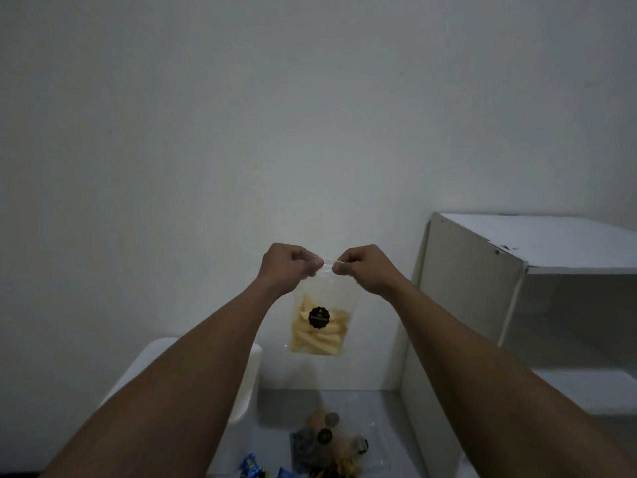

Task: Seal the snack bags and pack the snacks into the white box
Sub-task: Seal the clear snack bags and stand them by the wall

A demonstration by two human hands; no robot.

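A clear snack bag with yellow stick snacks and a round black label hangs in the air before the wall. My left hand pinches the left end of its top strip. My right hand pinches the right end, the two hands close together. Both arms are stretched out forward. A white box with rounded corners stands at the lower left, mostly hidden behind my left forearm.
Several more snack bags with black labels lie on the grey surface below, beside blue wrapped snacks at the bottom edge. A white open shelf unit stands at the right. A plain wall fills the background.
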